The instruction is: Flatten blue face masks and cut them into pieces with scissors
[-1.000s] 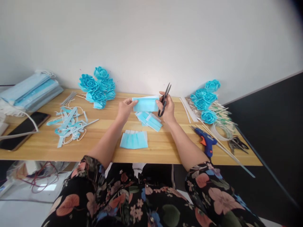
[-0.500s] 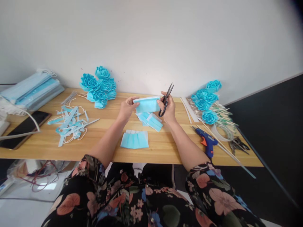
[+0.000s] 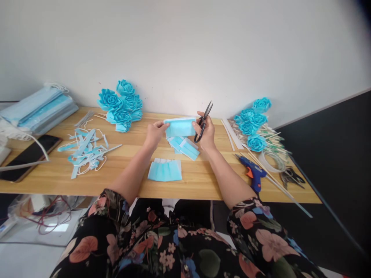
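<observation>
Between my two hands a light blue piece of face mask (image 3: 181, 127) is stretched out, with a white edge along its top. My left hand (image 3: 155, 133) pinches its left end. My right hand (image 3: 207, 133) pinches the right end and also holds black-handled scissors (image 3: 206, 116), blades pointing up. Under the held piece, several smaller blue mask pieces (image 3: 189, 149) lie overlapping on the wooden table (image 3: 121, 175). Closer to me lies another flat blue mask piece (image 3: 164, 170).
Blue fabric roses (image 3: 121, 104) stand back left, near cut strips and ear loops (image 3: 85, 150), a phone (image 3: 30, 158) and stacked masks (image 3: 40, 110). At right are more roses (image 3: 251, 121), a blue glue gun (image 3: 252, 173), thin sticks (image 3: 269, 175) and pliers (image 3: 292, 177).
My left hand's fingers have shifted slightly on the mask piece, and its top left corner has straightened a little. The scissors stay in my right hand.
</observation>
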Demonstrator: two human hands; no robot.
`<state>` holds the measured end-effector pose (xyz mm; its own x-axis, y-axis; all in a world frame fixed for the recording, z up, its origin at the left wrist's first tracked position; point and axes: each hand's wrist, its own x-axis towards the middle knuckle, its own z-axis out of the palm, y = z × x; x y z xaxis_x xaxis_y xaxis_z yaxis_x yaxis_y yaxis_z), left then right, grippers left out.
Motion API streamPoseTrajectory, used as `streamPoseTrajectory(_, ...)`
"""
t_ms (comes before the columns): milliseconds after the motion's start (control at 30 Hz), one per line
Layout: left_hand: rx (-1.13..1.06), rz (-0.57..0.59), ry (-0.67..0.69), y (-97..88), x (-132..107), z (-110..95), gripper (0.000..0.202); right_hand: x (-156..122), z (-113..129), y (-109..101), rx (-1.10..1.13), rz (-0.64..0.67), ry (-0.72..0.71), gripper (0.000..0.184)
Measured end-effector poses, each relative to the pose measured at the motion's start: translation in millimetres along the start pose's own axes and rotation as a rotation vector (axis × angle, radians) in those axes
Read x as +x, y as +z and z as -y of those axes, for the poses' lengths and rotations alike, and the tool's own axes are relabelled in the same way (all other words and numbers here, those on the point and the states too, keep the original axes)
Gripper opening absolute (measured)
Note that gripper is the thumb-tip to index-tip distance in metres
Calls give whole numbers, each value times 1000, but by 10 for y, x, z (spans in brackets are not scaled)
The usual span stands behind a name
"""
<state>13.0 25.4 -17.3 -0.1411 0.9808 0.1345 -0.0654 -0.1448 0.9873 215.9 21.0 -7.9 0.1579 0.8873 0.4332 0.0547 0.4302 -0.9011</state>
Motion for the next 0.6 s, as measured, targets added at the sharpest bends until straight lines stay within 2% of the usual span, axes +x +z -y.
streamPoseTrajectory(167,-76,26,-113,-5,-18,-69,25,10,-21,-7,5,-6,-11,42)
streamPoseTrajectory(333,-149,9,-185,21,-9,-75,22,10,-35,-8,-26,-2,-19,42)
streamPoseTrajectory(433,-182,0,-203,36,-13,-73,19,7,-35,-5,-35,-7,-18,42)
streamPoseTrajectory(600,-242,53,-177,45,-25,-69,21,2,-10,1,-10,-12,-3,40)
